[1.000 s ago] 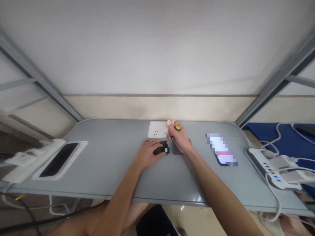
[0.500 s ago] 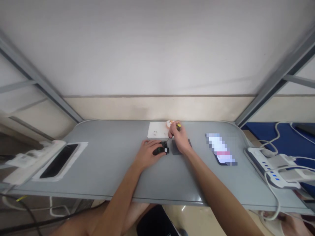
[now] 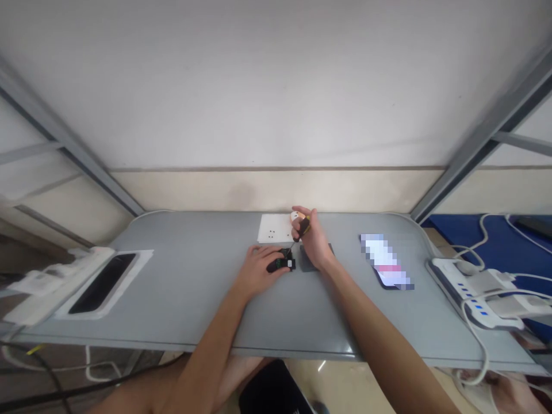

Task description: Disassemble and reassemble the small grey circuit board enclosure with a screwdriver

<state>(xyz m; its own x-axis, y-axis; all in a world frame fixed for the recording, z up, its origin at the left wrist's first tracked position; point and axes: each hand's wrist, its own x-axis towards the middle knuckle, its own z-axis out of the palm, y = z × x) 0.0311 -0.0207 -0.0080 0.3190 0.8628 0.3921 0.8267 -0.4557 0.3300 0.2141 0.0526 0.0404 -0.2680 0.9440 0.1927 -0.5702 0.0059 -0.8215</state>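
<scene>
Clock centred on the black device (image 3: 276,265), 12 toward the wall. Device lies on the grey desk (image 3: 181,305), mid-width, a small whitish square on its 3 o'clock end; too small to identify further.

Left hand (image 3: 257,268) at 9 o'clock: closed on the device, fingers laid over the far side, thumb along the near side.

Right hand (image 3: 314,237) at 2 o'clock: fingers part curled round the black-and-yellow handle of a screwdriver (image 3: 305,226), index finger stretched out. Shaft slants from the handle toward 7 o'clock, down to the device's far edge; whether the tip touches cannot be made out.

White sheet (image 3: 265,224) at 12, small dark specks on it. White-and-orange figurine (image 3: 294,216) near 1, partly behind the right hand. Dark grey square pad (image 3: 307,261) just beside the device at 3, under the right wrist. Lit phone (image 3: 383,259) farther out at 3.
</scene>
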